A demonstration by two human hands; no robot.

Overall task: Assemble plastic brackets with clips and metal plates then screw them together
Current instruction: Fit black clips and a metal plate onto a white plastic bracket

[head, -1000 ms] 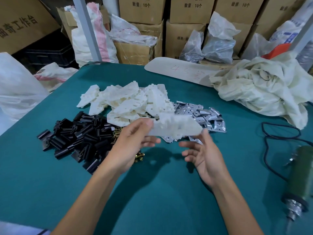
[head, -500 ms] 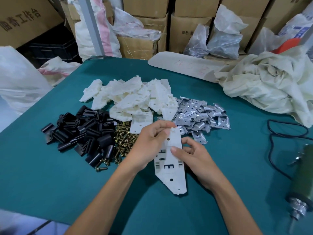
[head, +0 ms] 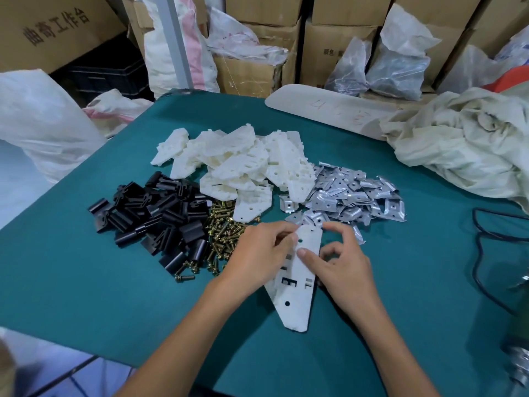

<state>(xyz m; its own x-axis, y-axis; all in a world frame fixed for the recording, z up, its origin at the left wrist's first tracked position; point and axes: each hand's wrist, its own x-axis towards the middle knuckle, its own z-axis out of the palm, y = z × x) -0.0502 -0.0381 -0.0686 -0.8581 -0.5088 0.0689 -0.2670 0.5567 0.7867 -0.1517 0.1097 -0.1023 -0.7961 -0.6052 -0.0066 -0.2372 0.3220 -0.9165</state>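
Carefully: my left hand [head: 257, 253] and right hand [head: 342, 267] both pinch the long white slotted plastic bracket [head: 300, 312] flat on the green table [head: 86, 267]; slipping, it could scatter the brass screws [head: 221, 237] beside it.

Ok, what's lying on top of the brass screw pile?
A loose white bracket overlaps the far edge of the screws, and the left hand, gripping the held bracket, hides their right side. Screws beneath those cannot be seen.
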